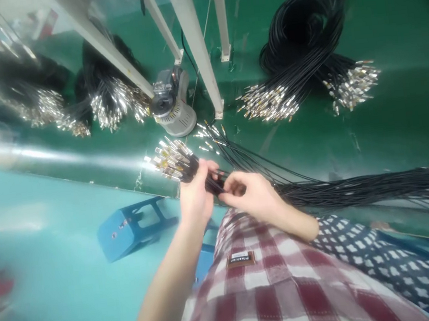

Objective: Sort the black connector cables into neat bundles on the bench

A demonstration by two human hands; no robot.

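Observation:
My left hand [198, 190] is wrapped around a bundle of black cables [190, 170] just below its metal-tipped ends [168, 157]. The tips fan out toward the upper left, silvery with some yellow bits among them. Close beside it, my right hand [251, 193] has thumb and fingers curled in a pinch at the same bundle, on the right of my left hand. What lies exactly between the right fingertips is partly hidden. From there a long spread of black cables [355, 189] runs along the bench edge to the right. Several loose cable ends [212, 136] lie beyond my hands.
A coiled cable bundle [302, 44] lies at the back right, more bundles [116, 99] at the back left. A grey device with a round base [173, 106] stands near white metal posts [203, 54] on the green bench [266, 139]. A blue stool [120, 234] is below.

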